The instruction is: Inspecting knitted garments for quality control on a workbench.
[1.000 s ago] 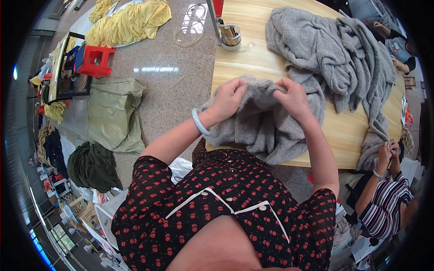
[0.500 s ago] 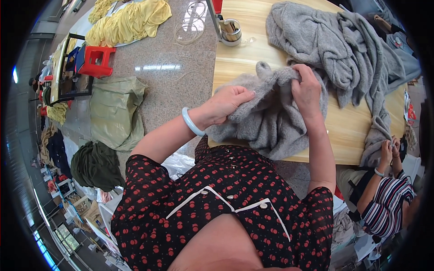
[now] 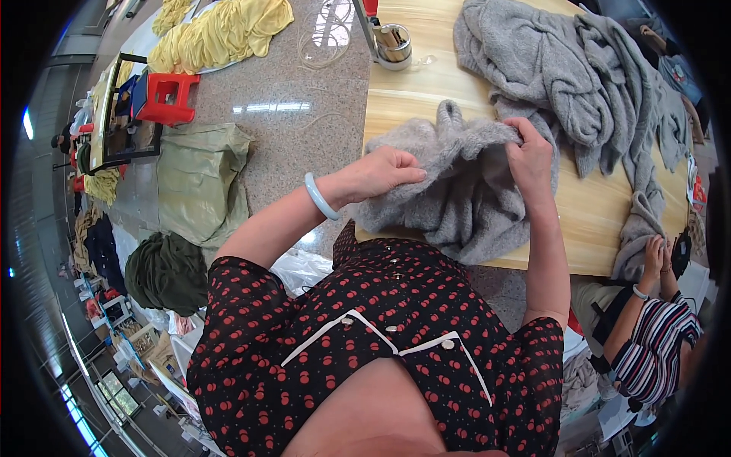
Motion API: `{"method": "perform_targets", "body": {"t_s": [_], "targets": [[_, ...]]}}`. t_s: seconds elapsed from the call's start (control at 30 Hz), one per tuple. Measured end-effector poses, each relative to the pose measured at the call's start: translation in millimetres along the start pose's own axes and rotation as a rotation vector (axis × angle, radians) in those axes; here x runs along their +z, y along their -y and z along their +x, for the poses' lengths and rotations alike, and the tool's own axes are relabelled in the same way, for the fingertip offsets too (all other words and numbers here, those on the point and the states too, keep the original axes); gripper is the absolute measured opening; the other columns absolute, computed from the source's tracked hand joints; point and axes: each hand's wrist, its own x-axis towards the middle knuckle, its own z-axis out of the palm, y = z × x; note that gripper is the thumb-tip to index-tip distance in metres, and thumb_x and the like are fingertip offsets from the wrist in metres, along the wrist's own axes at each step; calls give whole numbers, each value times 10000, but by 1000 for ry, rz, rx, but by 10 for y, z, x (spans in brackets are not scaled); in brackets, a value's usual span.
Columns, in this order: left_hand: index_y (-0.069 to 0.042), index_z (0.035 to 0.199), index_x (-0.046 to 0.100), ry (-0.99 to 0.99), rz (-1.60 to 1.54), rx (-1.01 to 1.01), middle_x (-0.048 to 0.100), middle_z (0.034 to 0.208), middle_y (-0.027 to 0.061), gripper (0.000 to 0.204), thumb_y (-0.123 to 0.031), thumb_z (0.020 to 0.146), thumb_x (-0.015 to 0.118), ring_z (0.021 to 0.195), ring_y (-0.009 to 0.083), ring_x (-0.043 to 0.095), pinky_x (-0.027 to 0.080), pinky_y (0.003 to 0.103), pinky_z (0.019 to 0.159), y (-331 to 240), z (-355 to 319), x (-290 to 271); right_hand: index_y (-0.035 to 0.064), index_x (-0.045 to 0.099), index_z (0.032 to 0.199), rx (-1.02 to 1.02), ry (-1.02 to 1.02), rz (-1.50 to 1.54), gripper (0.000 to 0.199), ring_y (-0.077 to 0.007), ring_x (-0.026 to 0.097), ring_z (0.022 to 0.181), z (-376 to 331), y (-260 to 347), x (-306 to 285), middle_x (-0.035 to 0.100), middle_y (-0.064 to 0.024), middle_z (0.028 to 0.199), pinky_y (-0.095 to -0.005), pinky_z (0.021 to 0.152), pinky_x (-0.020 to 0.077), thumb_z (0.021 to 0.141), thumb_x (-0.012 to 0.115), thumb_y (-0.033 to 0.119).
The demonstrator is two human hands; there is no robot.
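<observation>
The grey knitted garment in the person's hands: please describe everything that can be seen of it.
The grey knitted garment looks soft and fuzzy, like wool. It lies crumpled on the wooden table, its lower part hanging over the near edge. The left hand rests on its left side; the right hand pinches its upper edge, raising a fold. A narrow part sticks up behind.

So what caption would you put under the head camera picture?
Both hands, left hand and right hand, grip a grey sweater on a wooden table.
</observation>
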Motion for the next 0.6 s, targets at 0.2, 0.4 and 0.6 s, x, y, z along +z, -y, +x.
{"method": "perform_targets", "body": {"t_s": [0.2, 0.4, 0.6], "targets": [[-55, 840, 576, 37, -183, 111, 519, 704, -75, 108, -162, 827, 565, 633, -2, 431, 354, 166, 582, -27, -34, -58, 20, 583, 916, 104, 10, 19, 252, -130, 543, 662, -34, -55, -84, 591, -88, 737, -240, 641, 428, 687, 485, -13], [-27, 985, 585, 19, -100, 149, 571, 770, -40, 206, -160, 830, 559, 697, 17, 481, 408, 193, 648, 12, 41, 104, 14, 583, 925, 101, 7, 57, 258, -126, 545, 682, -59, -2, -116, 595, -84, 752, -237, 647, 425, 688, 487, -14], [-36, 873, 596, -11, 149, 224, 538, 721, -50, 136, -159, 833, 552, 667, 17, 458, 384, 185, 591, -6, 80, 124, 14, 578, 918, 37, 66, 42, 241, -130, 552, 688, -84, 69, -164, 596, -79, 759, -238, 646, 426, 692, 497, -12]]}}
